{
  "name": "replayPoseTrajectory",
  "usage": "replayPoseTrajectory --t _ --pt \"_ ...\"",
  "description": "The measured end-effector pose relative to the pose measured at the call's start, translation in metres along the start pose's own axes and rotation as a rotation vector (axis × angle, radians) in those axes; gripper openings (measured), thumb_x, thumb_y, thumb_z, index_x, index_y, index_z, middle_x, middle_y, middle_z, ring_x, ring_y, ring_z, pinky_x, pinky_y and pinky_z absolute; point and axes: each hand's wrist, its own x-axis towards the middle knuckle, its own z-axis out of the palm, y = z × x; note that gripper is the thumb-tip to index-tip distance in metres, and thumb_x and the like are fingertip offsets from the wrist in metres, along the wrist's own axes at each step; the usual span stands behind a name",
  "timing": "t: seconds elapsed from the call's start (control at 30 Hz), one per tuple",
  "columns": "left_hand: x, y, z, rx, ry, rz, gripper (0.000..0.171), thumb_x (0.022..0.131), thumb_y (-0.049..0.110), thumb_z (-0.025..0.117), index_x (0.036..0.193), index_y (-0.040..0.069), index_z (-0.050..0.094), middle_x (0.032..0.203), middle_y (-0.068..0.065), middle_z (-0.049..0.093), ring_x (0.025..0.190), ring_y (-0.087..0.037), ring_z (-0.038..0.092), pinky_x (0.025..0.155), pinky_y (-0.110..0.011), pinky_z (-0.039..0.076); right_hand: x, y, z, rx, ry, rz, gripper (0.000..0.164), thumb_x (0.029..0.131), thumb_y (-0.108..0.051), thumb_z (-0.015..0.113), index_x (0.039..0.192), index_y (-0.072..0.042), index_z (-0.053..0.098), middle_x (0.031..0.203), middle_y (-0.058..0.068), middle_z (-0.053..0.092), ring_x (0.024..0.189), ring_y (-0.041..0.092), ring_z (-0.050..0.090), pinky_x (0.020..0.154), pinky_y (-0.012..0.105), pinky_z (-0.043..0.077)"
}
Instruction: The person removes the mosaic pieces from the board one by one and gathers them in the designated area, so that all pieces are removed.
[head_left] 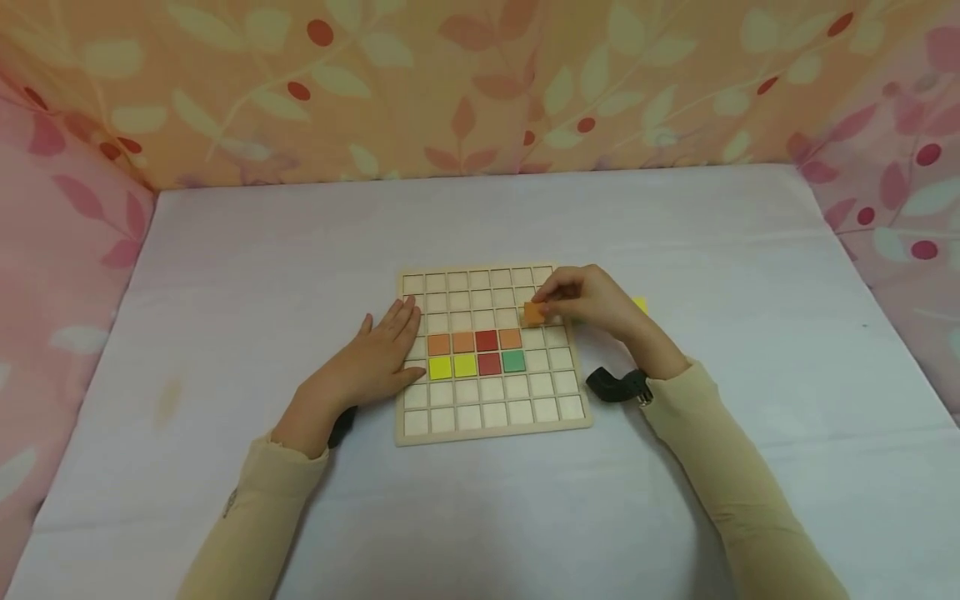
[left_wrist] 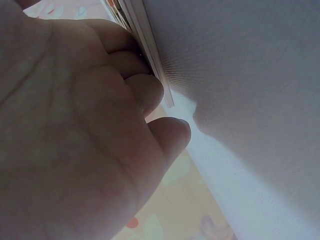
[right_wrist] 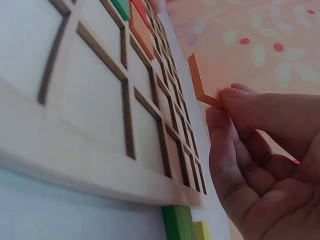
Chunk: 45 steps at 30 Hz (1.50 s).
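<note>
Here's the board under a spread left hand, while the right hand pinches an orange tile so near its edge it might slip!

No text, label, brand, number or sign can be read here

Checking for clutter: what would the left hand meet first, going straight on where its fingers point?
Your left hand would likely meet bare squares at the far left of the board first; beyond lies white tablecloth. Depth is hard to judge here.
</note>
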Motion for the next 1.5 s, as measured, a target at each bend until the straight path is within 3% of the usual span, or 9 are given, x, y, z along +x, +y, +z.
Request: replayPoseTrajectory --t 0.27,0.5,0.73,1.5 --pt "-0.001 0.001 0.001 0.002 0.004 0.005 0.080 0.095 0.032 0.055 0.147 -0.008 0.009 0.155 -0.021 -0.002 0.143 -0.033 -0.003 0.109 -0.060 0.004 -0.007 -0.001 -0.012 0.001 0.008 0.016 0.014 0.083 -0.003 0.072 0.096 0.001 0.071 0.095 0.011 0.067 0.078 0.018 0.063 0.071 0.023 0.049" --pt "-0.003 0.004 -0.001 -0.006 -0.002 0.001 0.080 0.095 0.031 0.055 0.147 -0.008 0.008 0.155 -0.021 -0.003 0.143 -0.033 -0.003 0.109 -0.059 0.004 -0.012 -0.001 -0.021 -0.044 0.027 0.047 0.014 0.083 -0.008 0.072 0.095 -0.002 0.072 0.093 0.008 0.067 0.066 0.014 0.053 0.045 0.023 0.036" --pt "-0.003 0.004 -0.002 -0.002 -0.001 -0.001 0.079 0.095 0.031 0.054 0.147 -0.009 0.009 0.155 -0.021 -0.003 0.143 -0.033 -0.003 0.109 -0.059 0.005 -0.014 0.003 -0.027 -0.027 0.030 0.019 0.013 0.083 -0.003 0.071 0.095 0.002 0.072 0.096 0.012 0.068 0.083 0.014 0.062 0.073 0.022 0.048" --pt "-0.001 0.002 -0.003 -0.016 -0.013 -0.013 0.079 0.096 0.031 0.053 0.147 -0.008 0.007 0.155 -0.020 -0.004 0.143 -0.032 -0.004 0.110 -0.058 0.003 -0.023 0.026 -0.059 0.004 0.099 0.123 0.016 0.084 -0.005 0.071 0.096 0.004 0.070 0.091 0.006 0.068 0.081 0.016 0.062 0.071 0.022 0.049"
